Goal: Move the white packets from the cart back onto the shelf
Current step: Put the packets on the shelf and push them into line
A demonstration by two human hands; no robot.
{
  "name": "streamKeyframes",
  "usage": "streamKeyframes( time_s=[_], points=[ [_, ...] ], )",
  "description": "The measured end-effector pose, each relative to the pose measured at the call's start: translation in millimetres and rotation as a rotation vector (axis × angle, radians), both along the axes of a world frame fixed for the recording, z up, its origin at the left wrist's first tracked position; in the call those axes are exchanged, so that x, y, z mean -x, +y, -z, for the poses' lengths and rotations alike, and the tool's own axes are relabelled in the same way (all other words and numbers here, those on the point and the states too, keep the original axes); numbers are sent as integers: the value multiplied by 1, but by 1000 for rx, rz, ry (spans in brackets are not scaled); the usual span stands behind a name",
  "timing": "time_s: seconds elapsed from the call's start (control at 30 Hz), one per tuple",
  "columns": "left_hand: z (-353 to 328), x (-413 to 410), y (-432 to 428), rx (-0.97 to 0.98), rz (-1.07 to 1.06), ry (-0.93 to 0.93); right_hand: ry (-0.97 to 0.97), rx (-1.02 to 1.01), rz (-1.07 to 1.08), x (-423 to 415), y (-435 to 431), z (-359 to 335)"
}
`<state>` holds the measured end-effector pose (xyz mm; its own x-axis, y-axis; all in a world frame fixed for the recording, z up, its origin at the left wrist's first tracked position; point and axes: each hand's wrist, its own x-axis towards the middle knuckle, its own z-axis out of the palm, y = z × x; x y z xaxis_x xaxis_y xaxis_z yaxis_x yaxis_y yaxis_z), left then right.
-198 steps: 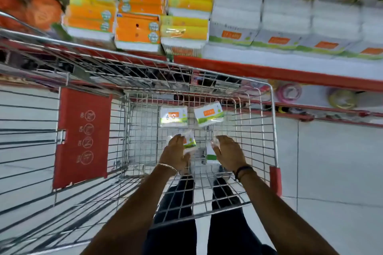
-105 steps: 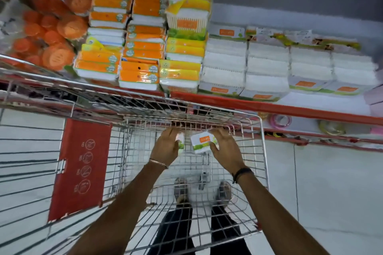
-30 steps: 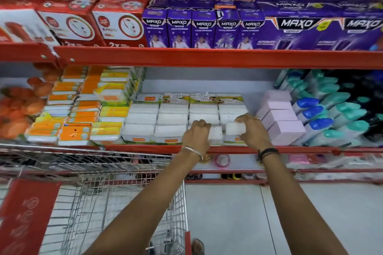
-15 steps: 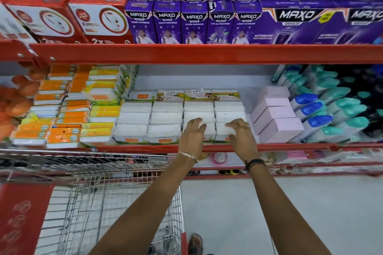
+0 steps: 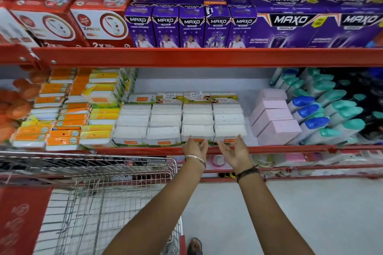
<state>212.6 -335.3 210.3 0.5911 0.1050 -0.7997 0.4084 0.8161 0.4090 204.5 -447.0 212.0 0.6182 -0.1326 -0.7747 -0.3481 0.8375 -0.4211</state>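
Both hands empty, the left hand (image 5: 195, 147) and right hand (image 5: 235, 151) each with a wide grip just before the shelf (image 5: 207, 149); white packets (image 5: 180, 126) stacked on it; the cart (image 5: 99, 203) beside shows none, so the task looks nearly done.

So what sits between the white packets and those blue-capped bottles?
Head view: a stack of pale pink boxes sits between the white packets and the blue-capped bottles.
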Motion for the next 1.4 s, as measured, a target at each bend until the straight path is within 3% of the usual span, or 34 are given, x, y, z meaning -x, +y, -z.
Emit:
streamKeyframes(
  time_s=[0.13,0.23,0.33,0.5,0.7,1.13,1.4],
  points=[
    [-15,-1,1,69,20,14,13,2,-6,0,0,-6],
    [-16,12,17,-12,70,27,15,17,-35,9,13,-5],
    [-12,17,53,-96,-14,47,13,4,-99,19,47,-11],
    [-5,11,130,-146,-175,73,0,-197,-163,19,123,-18],
    [-19,5,175,-115,-164,57,49,-411,-34,9,182,-20],
    [-22,-7,198,-15,-167,96,80,-418,143,0,193,-15],
    [-20,-10,204,-78,-120,107,37,-252,62,0,202,-23]
  ],
)
